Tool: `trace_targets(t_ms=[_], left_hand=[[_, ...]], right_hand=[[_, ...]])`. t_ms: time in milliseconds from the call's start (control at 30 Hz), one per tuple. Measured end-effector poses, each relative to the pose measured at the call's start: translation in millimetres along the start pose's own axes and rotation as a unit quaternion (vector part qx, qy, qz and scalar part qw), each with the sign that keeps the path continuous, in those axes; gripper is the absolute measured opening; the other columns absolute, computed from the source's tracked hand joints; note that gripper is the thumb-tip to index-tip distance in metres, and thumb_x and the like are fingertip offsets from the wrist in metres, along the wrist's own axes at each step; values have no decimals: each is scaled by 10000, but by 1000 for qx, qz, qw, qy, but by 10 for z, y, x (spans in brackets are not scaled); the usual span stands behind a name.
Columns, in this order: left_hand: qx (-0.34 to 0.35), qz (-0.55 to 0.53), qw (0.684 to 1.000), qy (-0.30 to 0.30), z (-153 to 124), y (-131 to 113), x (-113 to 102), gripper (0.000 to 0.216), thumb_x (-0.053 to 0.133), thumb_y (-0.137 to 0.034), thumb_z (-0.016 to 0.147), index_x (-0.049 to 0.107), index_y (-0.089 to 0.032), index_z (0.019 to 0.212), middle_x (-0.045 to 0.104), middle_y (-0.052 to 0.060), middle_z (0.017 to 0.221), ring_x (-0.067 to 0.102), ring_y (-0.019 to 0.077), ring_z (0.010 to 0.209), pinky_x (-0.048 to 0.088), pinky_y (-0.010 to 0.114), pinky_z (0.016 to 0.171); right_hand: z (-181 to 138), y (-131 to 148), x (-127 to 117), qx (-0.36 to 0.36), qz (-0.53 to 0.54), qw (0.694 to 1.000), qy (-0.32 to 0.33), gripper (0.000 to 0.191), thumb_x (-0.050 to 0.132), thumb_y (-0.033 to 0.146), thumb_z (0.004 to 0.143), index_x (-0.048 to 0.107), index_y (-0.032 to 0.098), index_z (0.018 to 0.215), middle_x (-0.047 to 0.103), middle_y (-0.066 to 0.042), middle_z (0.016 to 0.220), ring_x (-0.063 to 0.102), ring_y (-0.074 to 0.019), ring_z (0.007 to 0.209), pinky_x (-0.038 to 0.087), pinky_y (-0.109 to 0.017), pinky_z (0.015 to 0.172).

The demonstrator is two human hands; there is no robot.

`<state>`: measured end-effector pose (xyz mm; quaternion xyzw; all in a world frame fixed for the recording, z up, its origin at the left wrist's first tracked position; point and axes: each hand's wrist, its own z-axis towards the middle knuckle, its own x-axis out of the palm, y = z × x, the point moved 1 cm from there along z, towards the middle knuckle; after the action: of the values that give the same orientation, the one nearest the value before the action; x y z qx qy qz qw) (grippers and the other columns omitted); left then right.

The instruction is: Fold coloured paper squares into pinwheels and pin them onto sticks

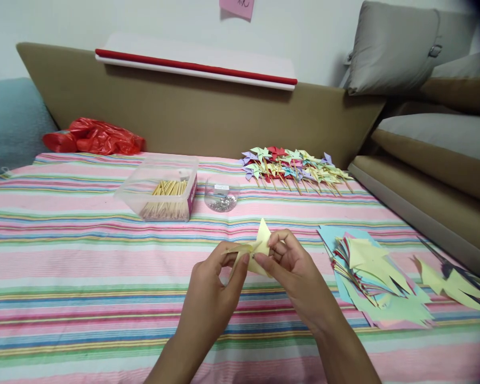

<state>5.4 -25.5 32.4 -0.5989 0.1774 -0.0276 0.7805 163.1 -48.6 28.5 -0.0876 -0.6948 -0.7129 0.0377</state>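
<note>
Between my two hands is a pale yellow paper pinwheel (263, 234), partly folded, with one point standing up. My left hand (214, 285) pinches its left side between thumb and fingers. On the other side my right hand (294, 272) grips the paper, thumb near the centre, where a small dark spot shows, perhaps a pin head. Both hands are closed on the paper, above the striped cloth. Fingers hide part of the folds. Beyond them stand a clear tub of small metal pins (223, 202) and a plastic box (160, 205) of thin wooden sticks.
Finished pinwheels on sticks (292, 168) lie in a pile at the back right. To the right are a stack of cut coloured paper (376, 266), loose yellow cut paper (452, 285) and dark scissors (448, 266). A red plastic bag (100, 136) lies back left; cushions (436, 138) line the right.
</note>
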Motion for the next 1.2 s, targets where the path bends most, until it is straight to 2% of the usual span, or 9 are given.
trace_targets(t_ms=[267, 500, 633, 967, 1067, 1133, 1200], left_hand=[[1, -5, 1000, 2, 7, 9, 18, 144, 598, -357, 956, 667, -251, 1025, 760, 14, 1001, 715, 179, 919, 552, 292, 818], [6, 21, 1000, -6, 7, 27, 19, 120, 581, -348, 967, 654, -258, 998, 762, -15, 939, 722, 171, 923, 536, 268, 775], [26, 40, 999, -17, -3, 31, 15, 80, 590, -292, 959, 642, -258, 1009, 772, -23, 941, 729, 168, 924, 534, 268, 809], [72, 98, 992, -30, -14, 7, 13, 101, 550, -266, 976, 650, -260, 987, 747, -22, 893, 715, 155, 809, 539, 251, 721], [109, 113, 987, -37, -10, -1, -19, 117, 555, -197, 962, 637, -262, 1013, 751, -23, 925, 718, 148, 845, 537, 236, 718], [163, 144, 975, -38, -12, -12, -65, 195, 558, -115, 931, 628, -262, 1038, 757, -19, 959, 716, 151, 882, 536, 237, 731], [234, 178, 955, -31, -18, -26, -116, 276, 549, -47, 897, 622, -258, 1060, 764, -6, 998, 712, 160, 918, 534, 259, 774]], right_hand=[[-5, -5, -8, -5, -2, 1000, 4, 290, 716, 342, 883, 438, 264, 917, 664, 36, 865, 581, -144, 780, 410, -309, 746], [11, -28, 15, -11, 31, 999, 0, 375, 733, 330, 867, 377, 293, 979, 719, 25, 921, 654, -184, 865, 455, -366, 831], [6, -38, 16, -6, 25, 1000, -9, 404, 746, 337, 850, 369, 301, 990, 714, 31, 910, 642, -173, 836, 471, -340, 800], [29, -59, 23, -22, -4, 999, -26, 413, 751, 381, 833, 379, 295, 990, 705, 23, 897, 634, -183, 837, 482, -343, 791], [17, -51, 11, -56, -25, 997, -48, 469, 763, 365, 831, 405, 314, 1129, 693, 21, 901, 622, -185, 841, 487, -358, 803], [2, -32, -3, -93, -25, 994, -50, 561, 769, 325, 834, 398, 338, 1253, 686, 20, 890, 622, -185, 832, 491, -361, 799], [-10, -10, -24, -138, -42, 989, -39, 531, 763, 267, 844, 460, 352, 1271, 684, 17, 882, 629, -187, 848, 489, -368, 820]])
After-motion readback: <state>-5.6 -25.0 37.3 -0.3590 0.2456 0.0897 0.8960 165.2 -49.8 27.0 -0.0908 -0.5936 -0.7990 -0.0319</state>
